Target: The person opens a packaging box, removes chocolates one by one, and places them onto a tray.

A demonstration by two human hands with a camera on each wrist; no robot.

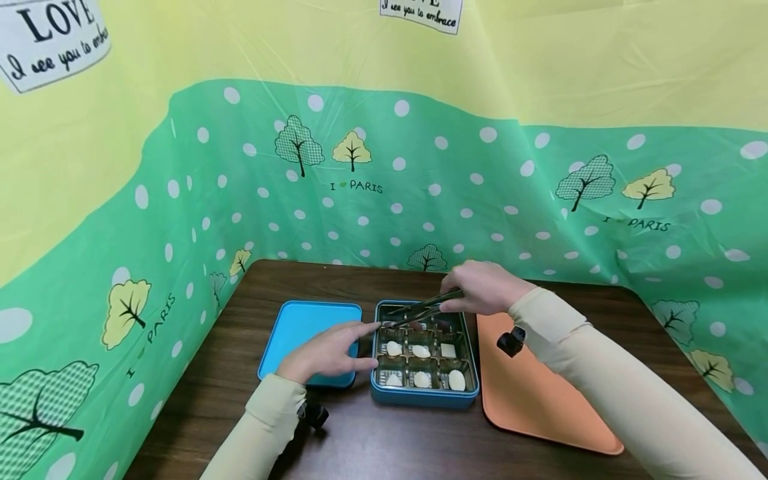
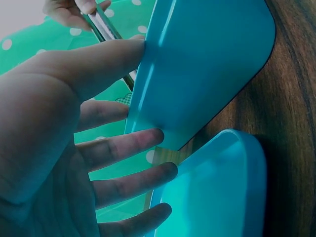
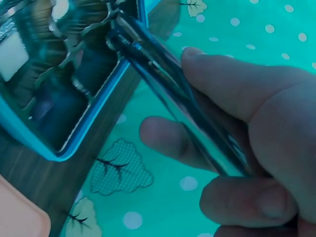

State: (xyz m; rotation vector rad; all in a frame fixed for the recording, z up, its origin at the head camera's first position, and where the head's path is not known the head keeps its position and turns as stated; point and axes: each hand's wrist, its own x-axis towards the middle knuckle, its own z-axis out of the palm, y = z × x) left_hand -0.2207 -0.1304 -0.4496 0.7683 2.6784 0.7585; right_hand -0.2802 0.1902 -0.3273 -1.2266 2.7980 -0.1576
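Note:
A blue box (image 1: 425,399) with a divided dark insert stands on the table; pale pieces (image 1: 457,380) lie in its front and middle rows, and darker reddish bits show in the back row. My right hand (image 1: 486,287) grips a pair of metal tongs (image 3: 165,89) from the right. The tongs' tips reach down into the back left of the box, and what is between them is hidden. With fingers spread and nearly straight, my left hand (image 1: 330,350) touches the box's left side, its thumb (image 2: 106,61) and fingertips at the rim and wall.
Left of the box lies a blue lid (image 1: 306,327), inner side up and partly under my left hand. An orange tray (image 1: 534,400) lies to the right, beneath my right forearm. Behind the dark wooden table (image 1: 384,440) hangs a green and yellow printed cloth (image 1: 384,227).

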